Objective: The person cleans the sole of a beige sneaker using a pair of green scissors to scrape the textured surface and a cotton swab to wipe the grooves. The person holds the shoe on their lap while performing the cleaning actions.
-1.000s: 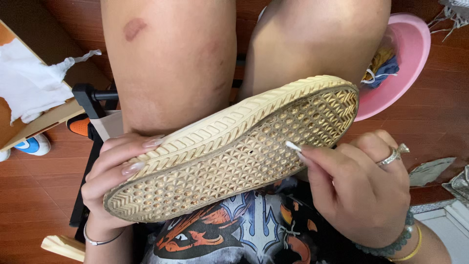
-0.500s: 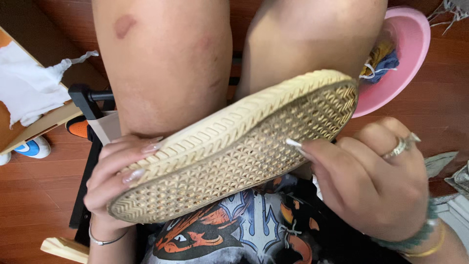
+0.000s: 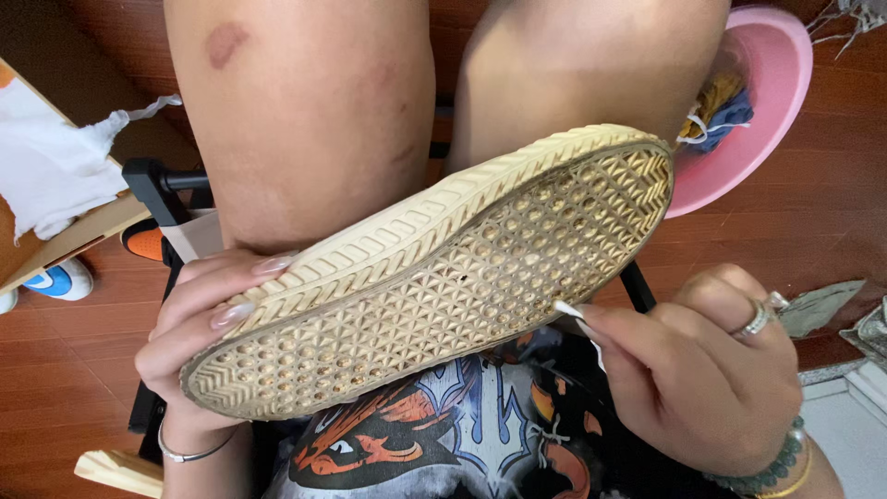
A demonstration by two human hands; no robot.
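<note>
The wooden floor (image 3: 813, 222) carries a pink basin (image 3: 771, 102) at the upper right, with tangled yarn or cloth in it, and a white rag (image 3: 55, 166) on a board at the left edge. Above the person's lap and bare knees, a cream shoe (image 3: 434, 277) is held sole-up, tilted, its toe end low at the left and its heel end high at the right, near the basin.

The left hand (image 3: 199, 323) has its grip closed around the toe end, fingers wrapped over the sidewall. The right hand (image 3: 702, 379) sits just beside the sole's near edge, fingers curled in narrowly, one long nail tip touching the tread; whether it pinches any small tool I cannot tell.

Judging by the sole, the picking-out looks partly done: dark grit shows in many of the tread's cells, mostly toward the middle and toe, while the heel half looks cleaner.
</note>
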